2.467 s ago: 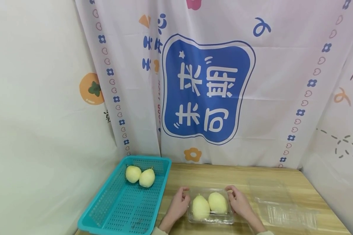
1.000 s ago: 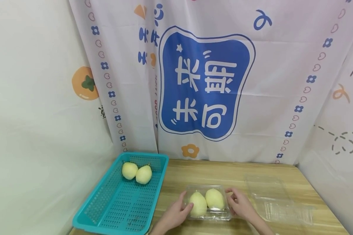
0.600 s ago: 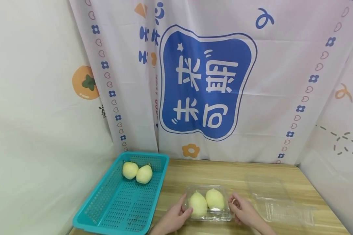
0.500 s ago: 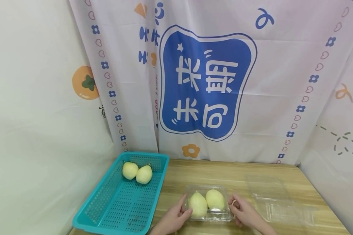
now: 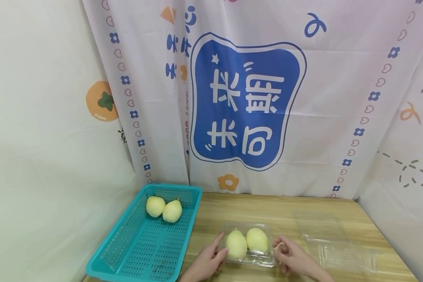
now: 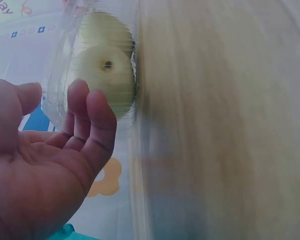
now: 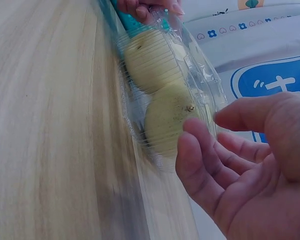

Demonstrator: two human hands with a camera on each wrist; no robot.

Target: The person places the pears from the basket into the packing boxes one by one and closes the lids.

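Note:
A clear plastic clamshell box (image 5: 259,259) sits on the table, holding two pale yellow-green pears (image 5: 236,244). My left hand (image 5: 205,261) is at its left side, thumb and fingers spread apart near the front corner. The left wrist view has those fingertips right at the ribbed box wall (image 6: 62,60), with the thumb standing off. At the right side is my right hand (image 5: 293,256), fingers loosely bent. In the right wrist view, its fingertips (image 7: 194,127) overlap the end of the box but grip nothing.
A turquoise perforated basket (image 5: 141,254) with two more pears (image 5: 172,211) stands on the left. To the right lies an open clear plastic box (image 5: 345,256) with its lid (image 5: 319,226) laid back. A printed cloth (image 5: 246,182) hangs behind the wooden table (image 5: 225,203).
My left hand has gone from the far-left corner to the left side nearer the front. My right hand has slid toward the front and its fingers have loosened. The box has turned slightly.

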